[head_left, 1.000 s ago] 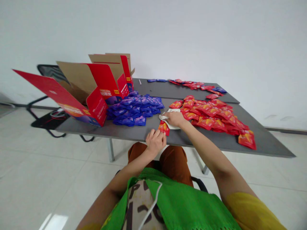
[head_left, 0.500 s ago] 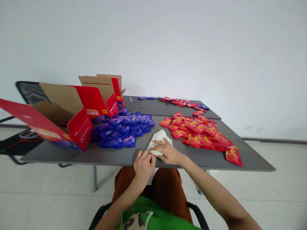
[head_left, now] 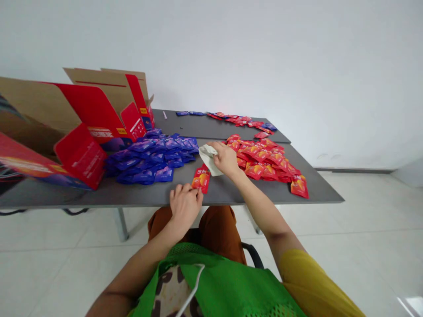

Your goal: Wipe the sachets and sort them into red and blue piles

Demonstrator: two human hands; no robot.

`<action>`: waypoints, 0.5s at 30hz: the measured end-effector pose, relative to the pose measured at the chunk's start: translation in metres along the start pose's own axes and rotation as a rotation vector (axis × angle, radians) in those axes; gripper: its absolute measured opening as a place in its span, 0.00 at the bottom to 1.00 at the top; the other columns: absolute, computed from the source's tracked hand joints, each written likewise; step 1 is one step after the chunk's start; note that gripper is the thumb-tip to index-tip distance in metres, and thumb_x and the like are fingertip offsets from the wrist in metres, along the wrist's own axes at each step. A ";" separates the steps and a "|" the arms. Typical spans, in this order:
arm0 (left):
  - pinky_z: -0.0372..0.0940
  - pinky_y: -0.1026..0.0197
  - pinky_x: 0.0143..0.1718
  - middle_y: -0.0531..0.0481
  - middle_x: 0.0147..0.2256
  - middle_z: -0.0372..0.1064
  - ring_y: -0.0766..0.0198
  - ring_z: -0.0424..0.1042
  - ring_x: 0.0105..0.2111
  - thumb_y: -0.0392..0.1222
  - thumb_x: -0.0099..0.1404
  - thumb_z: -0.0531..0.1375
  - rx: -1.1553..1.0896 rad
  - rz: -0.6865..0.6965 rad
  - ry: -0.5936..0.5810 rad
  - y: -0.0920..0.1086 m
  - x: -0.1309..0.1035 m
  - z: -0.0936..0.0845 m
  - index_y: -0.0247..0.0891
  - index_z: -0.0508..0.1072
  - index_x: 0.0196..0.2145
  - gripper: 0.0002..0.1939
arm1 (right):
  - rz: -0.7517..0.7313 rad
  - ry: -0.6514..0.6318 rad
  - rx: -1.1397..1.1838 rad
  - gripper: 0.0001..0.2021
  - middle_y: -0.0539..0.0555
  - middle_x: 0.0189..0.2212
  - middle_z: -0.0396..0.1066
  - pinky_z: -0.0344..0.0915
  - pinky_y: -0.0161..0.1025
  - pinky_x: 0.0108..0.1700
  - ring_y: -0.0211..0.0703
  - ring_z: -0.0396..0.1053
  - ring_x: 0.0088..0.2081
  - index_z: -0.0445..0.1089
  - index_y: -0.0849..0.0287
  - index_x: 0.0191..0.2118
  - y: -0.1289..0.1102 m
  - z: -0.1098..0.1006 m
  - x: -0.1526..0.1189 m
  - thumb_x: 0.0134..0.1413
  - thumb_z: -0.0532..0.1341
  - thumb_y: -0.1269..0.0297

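A single red packet (head_left: 201,178) with an orange picture lies flat near the table's front edge. My left hand (head_left: 186,201) has curled fingers at the packet's lower left corner, pressing or pinching it. Just beyond the packet, my right hand (head_left: 225,158) is closed on a crumpled white cloth (head_left: 208,155), whose lower part hangs down beside the packet. A heap of blue-purple packets (head_left: 153,156) lies to the left, and a heap of red packets (head_left: 264,160) to the right of my right hand.
Open red cardboard boxes (head_left: 82,154) with brown inner flaps stand at the left of the grey table (head_left: 231,193). Along the back lie a row of red packets (head_left: 243,119), some blue packets (head_left: 190,113) and a small pale stick (head_left: 165,115).
My right hand has lifted the cloth and moved it forward, uncovering the red packet. My left hand stays at the packet's corner. The view has shifted, with the boxes now larger at the left.
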State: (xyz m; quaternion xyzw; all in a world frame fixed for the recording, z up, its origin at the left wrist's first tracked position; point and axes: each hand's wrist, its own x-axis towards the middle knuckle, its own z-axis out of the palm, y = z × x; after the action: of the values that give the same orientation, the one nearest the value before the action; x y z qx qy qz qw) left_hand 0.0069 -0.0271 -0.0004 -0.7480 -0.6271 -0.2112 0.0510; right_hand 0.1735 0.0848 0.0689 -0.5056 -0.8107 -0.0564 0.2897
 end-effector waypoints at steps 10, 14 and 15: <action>0.62 0.52 0.46 0.30 0.47 0.70 0.50 0.70 0.46 0.42 0.69 0.47 -0.140 -0.095 -0.096 0.018 0.039 0.014 0.26 0.67 0.54 0.22 | 0.145 0.422 0.458 0.14 0.53 0.40 0.73 0.65 0.40 0.45 0.44 0.70 0.40 0.69 0.56 0.48 -0.009 -0.051 -0.058 0.57 0.54 0.67; 0.65 0.54 0.45 0.37 0.37 0.75 0.55 0.74 0.40 0.40 0.70 0.47 -0.777 -0.452 -0.119 -0.012 0.060 0.012 0.32 0.71 0.47 0.17 | 0.218 0.504 0.608 0.12 0.53 0.39 0.73 0.66 0.40 0.44 0.44 0.70 0.40 0.69 0.58 0.45 -0.016 -0.030 -0.068 0.60 0.55 0.61; 0.67 0.54 0.43 0.39 0.34 0.75 0.57 0.75 0.37 0.40 0.70 0.48 -0.960 -0.533 -0.161 -0.018 0.064 0.012 0.33 0.72 0.44 0.16 | 0.214 0.499 0.628 0.12 0.54 0.41 0.73 0.65 0.41 0.46 0.44 0.70 0.41 0.69 0.57 0.46 -0.020 -0.025 -0.068 0.61 0.54 0.60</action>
State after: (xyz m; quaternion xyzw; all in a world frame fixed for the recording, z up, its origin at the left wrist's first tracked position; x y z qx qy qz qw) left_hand 0.0004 0.0395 0.0092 -0.5164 -0.6301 -0.4210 -0.3988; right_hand 0.1883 0.0123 0.0575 -0.4449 -0.6365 0.1031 0.6215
